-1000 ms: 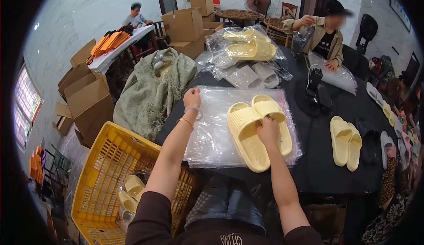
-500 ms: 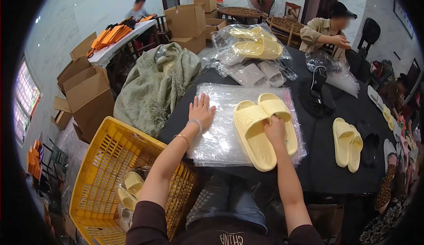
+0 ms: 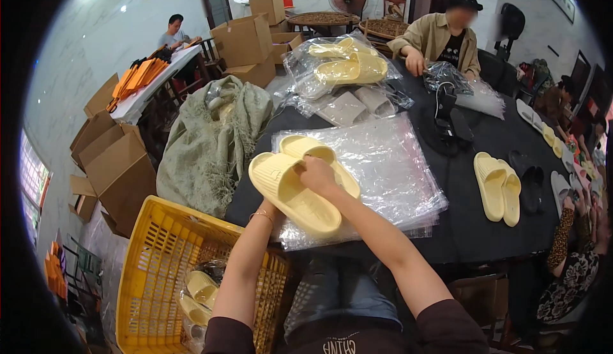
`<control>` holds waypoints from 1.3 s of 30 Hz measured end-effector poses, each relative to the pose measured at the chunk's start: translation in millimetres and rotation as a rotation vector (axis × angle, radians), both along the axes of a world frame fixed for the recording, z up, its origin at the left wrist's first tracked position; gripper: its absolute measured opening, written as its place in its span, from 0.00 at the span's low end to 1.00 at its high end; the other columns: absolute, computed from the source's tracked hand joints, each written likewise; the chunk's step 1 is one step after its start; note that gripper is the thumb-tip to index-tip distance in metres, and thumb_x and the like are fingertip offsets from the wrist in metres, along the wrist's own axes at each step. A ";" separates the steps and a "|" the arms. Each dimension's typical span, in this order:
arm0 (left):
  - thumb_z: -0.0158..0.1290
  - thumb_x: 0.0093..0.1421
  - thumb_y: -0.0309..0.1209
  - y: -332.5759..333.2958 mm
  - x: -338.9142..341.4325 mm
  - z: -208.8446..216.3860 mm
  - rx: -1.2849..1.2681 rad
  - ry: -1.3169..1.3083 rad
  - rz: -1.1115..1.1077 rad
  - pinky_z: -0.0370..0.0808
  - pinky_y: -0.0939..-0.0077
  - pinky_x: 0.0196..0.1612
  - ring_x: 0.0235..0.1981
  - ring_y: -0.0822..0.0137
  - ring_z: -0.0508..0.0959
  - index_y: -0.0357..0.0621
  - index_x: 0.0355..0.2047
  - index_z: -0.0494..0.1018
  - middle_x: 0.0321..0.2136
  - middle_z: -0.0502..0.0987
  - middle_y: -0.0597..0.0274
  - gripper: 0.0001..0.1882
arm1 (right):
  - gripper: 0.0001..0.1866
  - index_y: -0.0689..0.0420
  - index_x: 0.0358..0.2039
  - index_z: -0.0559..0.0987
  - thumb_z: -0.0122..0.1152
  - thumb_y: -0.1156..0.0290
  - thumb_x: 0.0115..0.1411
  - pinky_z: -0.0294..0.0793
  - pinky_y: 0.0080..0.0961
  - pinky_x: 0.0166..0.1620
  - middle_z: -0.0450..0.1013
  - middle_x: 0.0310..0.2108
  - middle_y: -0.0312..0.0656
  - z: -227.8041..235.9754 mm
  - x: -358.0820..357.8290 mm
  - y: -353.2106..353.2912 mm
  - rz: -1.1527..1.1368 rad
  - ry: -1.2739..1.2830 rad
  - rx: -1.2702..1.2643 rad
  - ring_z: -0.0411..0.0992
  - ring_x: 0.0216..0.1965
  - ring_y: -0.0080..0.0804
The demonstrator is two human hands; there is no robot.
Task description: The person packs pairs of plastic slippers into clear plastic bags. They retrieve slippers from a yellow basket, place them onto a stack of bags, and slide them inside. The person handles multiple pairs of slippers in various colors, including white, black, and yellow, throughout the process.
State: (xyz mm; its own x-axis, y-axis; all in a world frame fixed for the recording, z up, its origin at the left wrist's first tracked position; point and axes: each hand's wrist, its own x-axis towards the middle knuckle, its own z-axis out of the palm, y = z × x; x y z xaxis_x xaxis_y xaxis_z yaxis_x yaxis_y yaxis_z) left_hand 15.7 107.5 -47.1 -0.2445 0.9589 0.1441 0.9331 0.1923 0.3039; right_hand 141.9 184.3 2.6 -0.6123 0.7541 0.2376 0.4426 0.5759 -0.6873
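Observation:
My right hand (image 3: 317, 176) is closed on a pair of pale yellow slippers (image 3: 281, 178), gripping their inner edges where the two straps meet. The pair is raised and tilted over the left part of a stack of clear plastic bags (image 3: 389, 162). My left hand (image 3: 267, 208) lies behind and below the near slipper, which hides its fingers, so I cannot tell whether they hold anything. The bags rest flat on the black-covered table (image 3: 447, 239) in front of me.
A yellow crate (image 3: 150, 271) with bagged yellow slippers (image 3: 199, 293) stands at my lower left, beside a green woven sack (image 3: 211, 143). Bagged slippers (image 3: 351, 70) are piled at the back. Another yellow pair (image 3: 497, 188) lies right. A co-worker (image 3: 440, 41) sits across.
My right hand has carried the slippers left across the bags. My left hand has gone from lying flat on the bags to behind the slippers. The view has shifted slightly.

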 end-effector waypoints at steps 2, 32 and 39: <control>0.35 0.63 0.50 4.9 1.7 2.6 -0.054 0.120 0.066 0.49 0.56 0.65 0.66 0.56 0.48 0.48 0.64 0.50 0.66 0.49 0.61 0.33 | 0.11 0.62 0.31 0.76 0.56 0.67 0.53 0.71 0.43 0.40 0.75 0.31 0.56 -8.1 3.7 6.4 -0.054 -0.025 0.029 0.73 0.36 0.53; 0.36 0.65 0.49 32.9 -6.4 -10.8 0.014 0.152 0.289 0.48 0.52 0.64 0.67 0.57 0.48 0.54 0.64 0.52 0.66 0.49 0.65 0.30 | 0.18 0.64 0.36 0.75 0.56 0.60 0.53 0.69 0.41 0.46 0.73 0.40 0.52 -45.3 167.0 125.1 -0.586 0.040 0.201 0.68 0.44 0.51; 0.35 0.65 0.49 37.6 -3.7 -11.8 0.011 0.154 0.276 0.48 0.53 0.64 0.67 0.57 0.47 0.55 0.64 0.52 0.66 0.48 0.66 0.29 | 0.20 0.64 0.37 0.75 0.56 0.60 0.53 0.68 0.40 0.48 0.72 0.39 0.52 -45.7 173.3 123.8 -0.569 0.083 0.233 0.68 0.45 0.50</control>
